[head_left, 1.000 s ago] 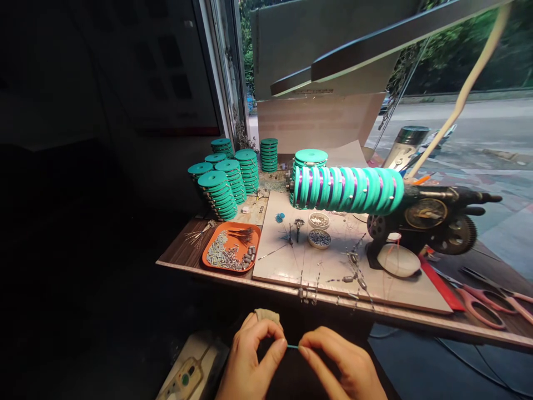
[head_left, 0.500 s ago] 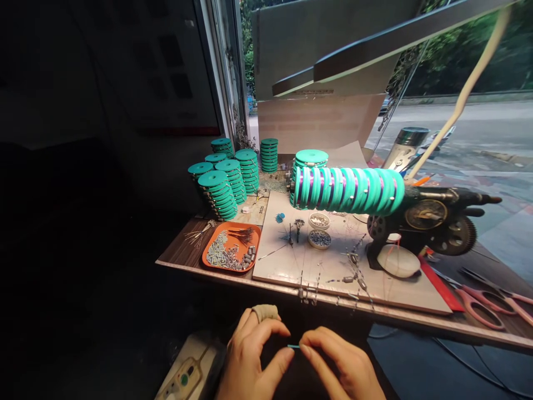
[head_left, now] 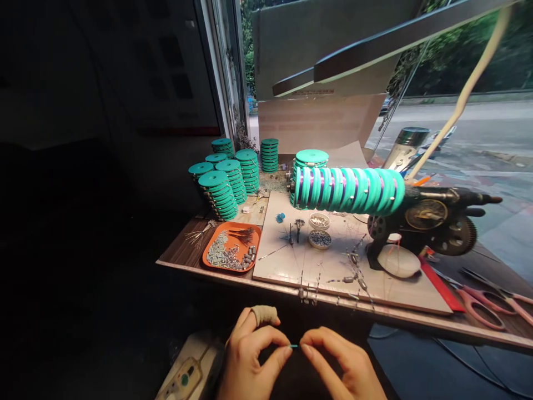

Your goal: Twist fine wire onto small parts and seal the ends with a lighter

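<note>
Between my two hands, below the table's front edge, is a thin, short blue-green piece [head_left: 294, 346], perhaps a sleeve or a bit of line; its kind is too small to tell. My left hand [head_left: 258, 355] pinches its left end between thumb and forefinger, and a beige wrap [head_left: 265, 315] covers one of its fingers. The other end sits in the closed thumb and fingertips of my right hand [head_left: 337, 355]. Just beyond the hands, several small metal weights with thin wires [head_left: 307, 295] hang at the table edge.
An orange tray [head_left: 205, 265] holds small parts. Two round dishes of beads [head_left: 320, 239] stand on the pale board [head_left: 275, 266]. A geared winder [head_left: 425, 214] carries a row of green spools [head_left: 347, 190]. Stacked green spools [head_left: 216, 194] stand behind. Pink-handled scissors [head_left: 478, 311] lie right.
The thumb and forefinger of my left hand have come together on the left end of the blue-green piece. My right hand keeps its pinch, nearly unmoved.
</note>
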Motion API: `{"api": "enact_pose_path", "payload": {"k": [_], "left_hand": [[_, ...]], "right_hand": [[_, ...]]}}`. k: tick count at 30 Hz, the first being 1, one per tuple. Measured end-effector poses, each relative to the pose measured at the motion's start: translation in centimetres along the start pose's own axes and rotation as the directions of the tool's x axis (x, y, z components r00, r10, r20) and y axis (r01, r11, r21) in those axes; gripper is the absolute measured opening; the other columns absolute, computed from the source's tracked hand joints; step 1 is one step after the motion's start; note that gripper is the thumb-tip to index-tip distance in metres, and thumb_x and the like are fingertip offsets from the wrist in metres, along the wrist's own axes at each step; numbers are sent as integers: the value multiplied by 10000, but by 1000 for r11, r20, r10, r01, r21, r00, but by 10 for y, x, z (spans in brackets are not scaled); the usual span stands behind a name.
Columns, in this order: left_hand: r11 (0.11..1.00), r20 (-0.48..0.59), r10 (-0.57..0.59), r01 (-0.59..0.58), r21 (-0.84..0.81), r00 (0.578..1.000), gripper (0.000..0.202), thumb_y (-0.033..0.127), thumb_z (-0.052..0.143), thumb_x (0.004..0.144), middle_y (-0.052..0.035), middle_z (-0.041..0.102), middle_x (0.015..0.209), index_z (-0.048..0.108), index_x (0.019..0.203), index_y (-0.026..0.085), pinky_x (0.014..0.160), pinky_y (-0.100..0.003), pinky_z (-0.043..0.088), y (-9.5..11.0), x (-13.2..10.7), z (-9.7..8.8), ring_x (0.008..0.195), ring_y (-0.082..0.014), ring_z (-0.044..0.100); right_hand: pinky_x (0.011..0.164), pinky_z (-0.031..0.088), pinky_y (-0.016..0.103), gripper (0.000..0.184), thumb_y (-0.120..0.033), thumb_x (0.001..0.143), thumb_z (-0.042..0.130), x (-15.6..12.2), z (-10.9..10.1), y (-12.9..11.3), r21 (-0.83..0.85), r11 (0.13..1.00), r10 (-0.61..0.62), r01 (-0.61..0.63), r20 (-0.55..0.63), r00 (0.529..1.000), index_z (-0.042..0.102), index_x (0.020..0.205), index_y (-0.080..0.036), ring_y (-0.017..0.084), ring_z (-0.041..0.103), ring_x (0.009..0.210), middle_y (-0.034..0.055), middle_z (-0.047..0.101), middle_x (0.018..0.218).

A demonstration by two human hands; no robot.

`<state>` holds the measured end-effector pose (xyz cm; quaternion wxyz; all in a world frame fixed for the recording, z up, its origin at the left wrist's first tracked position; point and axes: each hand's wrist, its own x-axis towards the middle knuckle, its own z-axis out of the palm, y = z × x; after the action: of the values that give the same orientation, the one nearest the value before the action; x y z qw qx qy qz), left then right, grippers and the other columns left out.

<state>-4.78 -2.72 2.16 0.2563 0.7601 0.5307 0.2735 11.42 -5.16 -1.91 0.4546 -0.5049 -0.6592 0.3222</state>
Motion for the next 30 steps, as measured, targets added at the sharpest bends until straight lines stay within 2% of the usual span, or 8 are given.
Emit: {"api": "enact_pose_path", "payload": {"k": [5, 8, 10, 15, 19, 23, 26, 30], "left_hand": [[998, 8, 58, -58, 33, 998, 75, 210, 630, 735, -56, 620, 843, 685, 686, 225, 719, -304, 508, 1, -1, -1, 846, -207, 590], [996, 2, 69, -69, 49, 998, 79, 216, 623, 742, -57, 617, 837, 685, 694, 228, 711, -305, 511, 1, 0, -1, 838, -207, 587], [996, 3, 66, -66, 55, 998, 83, 224, 616, 749, -57, 615, 826, 682, 700, 227, 706, -307, 513, 1, 0, -1, 831, -207, 585], [996, 25, 65, -66, 62, 998, 83, 224, 614, 750, -60, 611, 836, 678, 697, 221, 712, -306, 509, 1, 1, -1, 835, -206, 583], [997, 32, 44, -46, 56, 999, 91, 225, 604, 756, -57, 610, 825, 677, 701, 224, 707, -308, 504, 1, 0, -1, 833, -208, 580], [1000, 61, 1, -2, 12, 998, 42, 222, 634, 728, -59, 616, 854, 675, 738, 218, 744, -327, 490, 3, 1, -2, 864, -220, 575], [999, 103, -12, 16, -43, 995, 81, 278, 618, 748, -62, 618, 844, 660, 759, 210, 740, -332, 484, 5, 2, -2, 849, -219, 574], [995, 86, 49, -41, -87, 995, 213, 267, 483, 837, -63, 619, 836, 619, 687, 200, 734, -313, 471, 5, 2, 0, 833, -200, 572]], "right_hand": [[514, 430, 197, 276, -333, 905, 407, 0, 0, 0, -48, 998, -34, 35, 28, 999, 581, 734, -203, 122, 551, 527, -5, 563, 618], [557, 459, 200, 230, -341, 898, 427, 0, 0, 0, -37, 999, -33, 33, 13, 999, 602, 827, -210, 139, 595, 595, 16, 612, 690], [585, 471, 204, 199, -337, 891, 445, 0, 0, 0, -34, 999, -27, 26, -1, 1000, 599, 869, -213, 149, 610, 637, 24, 631, 730], [510, 438, 201, 277, -326, 908, 400, 1, 0, 0, -64, 997, -40, 41, 22, 999, 571, 727, -205, 127, 561, 528, -3, 573, 624], [557, 460, 196, 219, -322, 901, 423, 1, 0, 0, -45, 998, -46, 47, 18, 999, 593, 818, -211, 136, 595, 595, 11, 607, 690], [514, 439, 195, 257, -337, 902, 415, 2, -1, -2, -62, 998, -32, 32, 8, 999, 582, 755, -210, 131, 569, 544, 1, 575, 637], [506, 427, 196, 257, -334, 904, 413, 2, -1, -3, -64, 997, -33, 34, 24, 999, 577, 751, -208, 127, 559, 538, -2, 564, 635], [524, 423, 200, 237, -318, 902, 420, 1, 0, -1, -53, 998, -42, 44, 40, 998, 565, 751, -208, 124, 556, 544, -6, 560, 644]]}}
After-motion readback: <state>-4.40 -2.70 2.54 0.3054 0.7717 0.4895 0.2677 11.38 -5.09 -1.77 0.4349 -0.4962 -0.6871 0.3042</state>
